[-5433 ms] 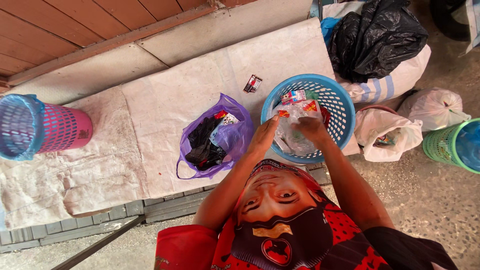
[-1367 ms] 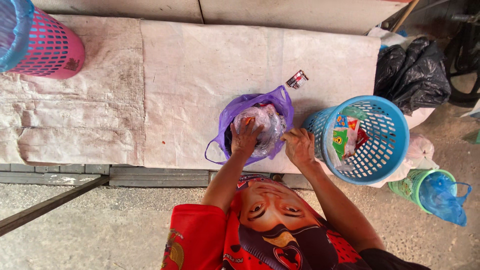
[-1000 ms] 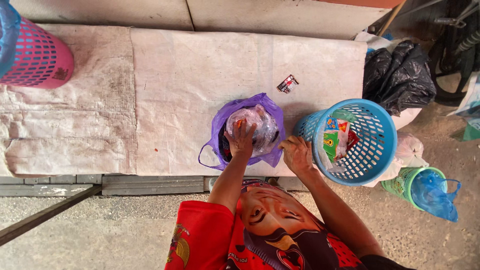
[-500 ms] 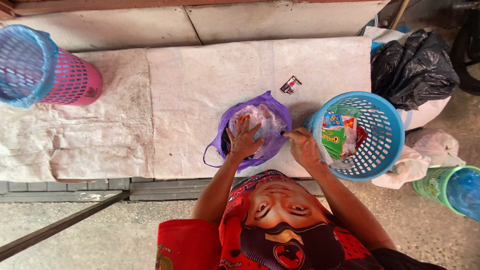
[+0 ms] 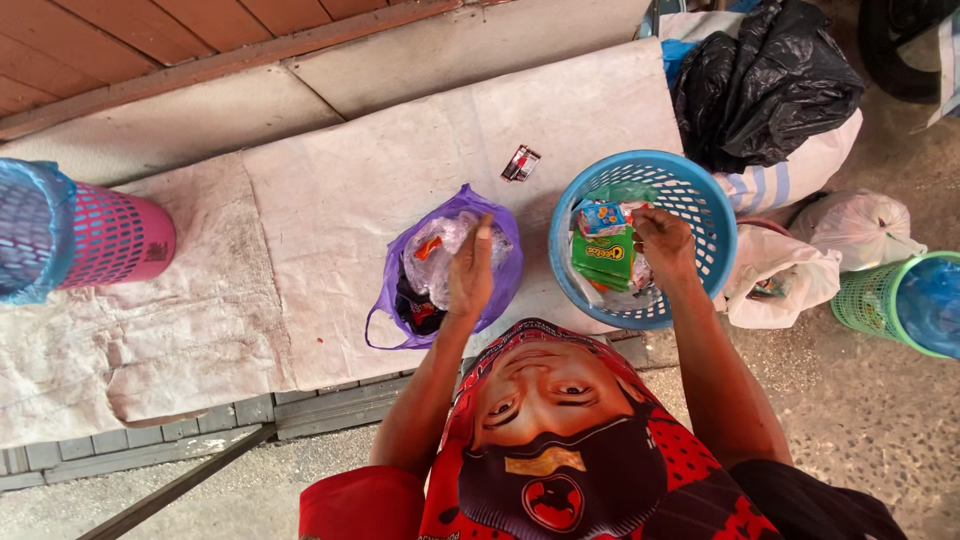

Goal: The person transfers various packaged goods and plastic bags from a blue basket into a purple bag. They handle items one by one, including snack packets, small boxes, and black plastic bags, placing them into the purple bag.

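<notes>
A view from above shows a person's two bare arms reaching up the frame over pale woven sheeting (image 5: 330, 210) spread on the ground.

The left hand (image 5: 472, 272), near the centre of the frame, is flat with fingers together, pressing down on crumpled clear plastic wrappers (image 5: 445, 250) inside an open purple plastic bag (image 5: 500, 290). It grips nothing that can be seen.

The right hand (image 5: 665, 245), right of centre, reaches into a round blue plastic basket (image 5: 590, 195). Its fingers curl down among the contents, touching a heap of wrappers beside a green snack packet (image 5: 603, 258); whether they are closed on anything cannot be told. The two hands are well apart, one over each container, and the bag and basket sit just beside each other.

A small dark packet (image 5: 521, 162) lies on the sheeting above the gap between them. At the left edge a pink basket (image 5: 115, 240) lies on its side. A black bag (image 5: 760, 80) fills the upper right, white bags (image 5: 860, 225) sit at the right, and a green basket (image 5: 860, 300) is at the right edge.
</notes>
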